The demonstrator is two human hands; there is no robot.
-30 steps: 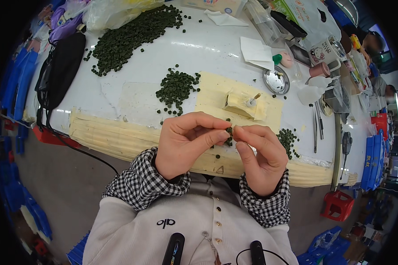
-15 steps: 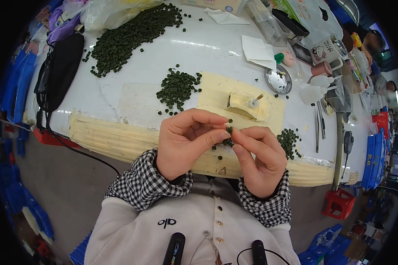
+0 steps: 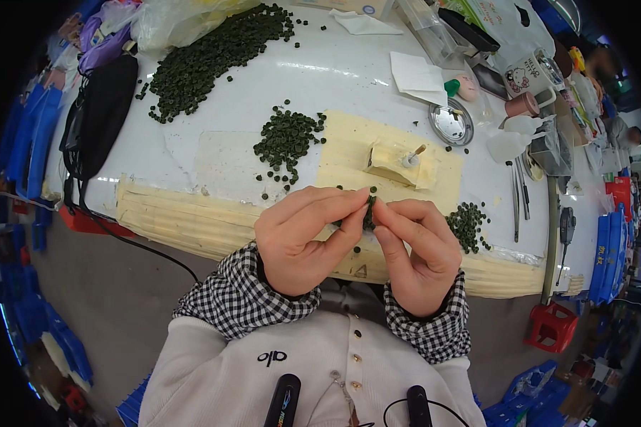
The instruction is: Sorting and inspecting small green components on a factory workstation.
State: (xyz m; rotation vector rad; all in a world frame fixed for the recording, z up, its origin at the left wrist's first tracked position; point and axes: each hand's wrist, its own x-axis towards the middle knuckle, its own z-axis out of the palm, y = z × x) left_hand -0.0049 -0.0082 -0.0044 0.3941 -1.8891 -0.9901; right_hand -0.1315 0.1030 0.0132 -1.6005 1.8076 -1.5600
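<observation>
My left hand [image 3: 300, 240] and my right hand [image 3: 421, 250] meet at the fingertips over the table's front edge. Between them is a small dark green piece [image 3: 370, 202], pinched by both. Another round green piece [image 3: 373, 189] shows right at my left index fingertip; whether it is held or lies behind cannot be made out. More green pieces lie beneath the fingers, partly hidden. Beyond my hands, a yellowish block with a short upright peg [image 3: 410, 161] stands on a cream sheet [image 3: 342, 142]. Close to my right hand lies a small heap of green pieces [image 3: 467, 226].
A middle heap of green pieces [image 3: 286, 139] and a larger pile [image 3: 206, 67] lie farther left. A black pouch [image 3: 100, 117] hangs at the left. To the right are a round metal dish [image 3: 450, 122], a white squeeze bottle [image 3: 507, 145], tweezers [image 3: 515, 203] and a mug [image 3: 525, 80].
My left fingers have come closer together and nearer my right fingertips, narrowing the gap between index finger and thumb. The whole view has shifted slightly.
</observation>
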